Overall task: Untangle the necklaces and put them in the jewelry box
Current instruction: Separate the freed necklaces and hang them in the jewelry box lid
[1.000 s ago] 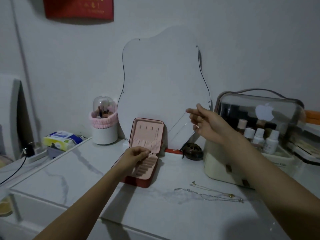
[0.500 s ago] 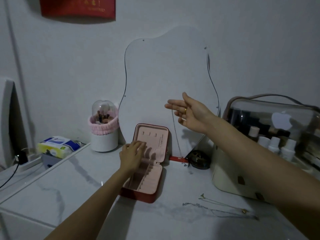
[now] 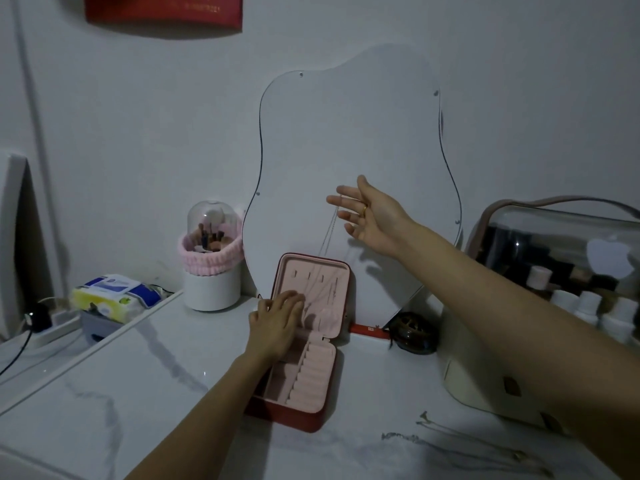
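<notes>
Your right hand (image 3: 369, 216) is raised in front of the wavy-edged mirror (image 3: 349, 140), fingers spread and nearly straight, with a thin silver necklace (image 3: 329, 244) draped over them and hanging down to the lid of the jewelry box (image 3: 304, 341). Whether any finger actually pinches the chain is not clear; it looks merely hung. Your left hand (image 3: 277, 323) lies flat, fingers together, pressing the lower end of the chain against the pink lid lining near the hook row.

The risk is plain: a loose drape can slide off your open fingers, and the chain would drop into the ring rolls in a heap and knot again. Pulling upward while the left hand pins the end could also tip the upright lid or drag the box toward the countertop's front edge. Two more necklaces (image 3: 464, 445) lie near the front right corner of the countertop (image 3: 138, 393), close to your right forearm, which could sweep them off.

The light is dim, so the chain's clasp and the lid hooks are hard to make out, and your left palm hides where the chain is anchored.
</notes>
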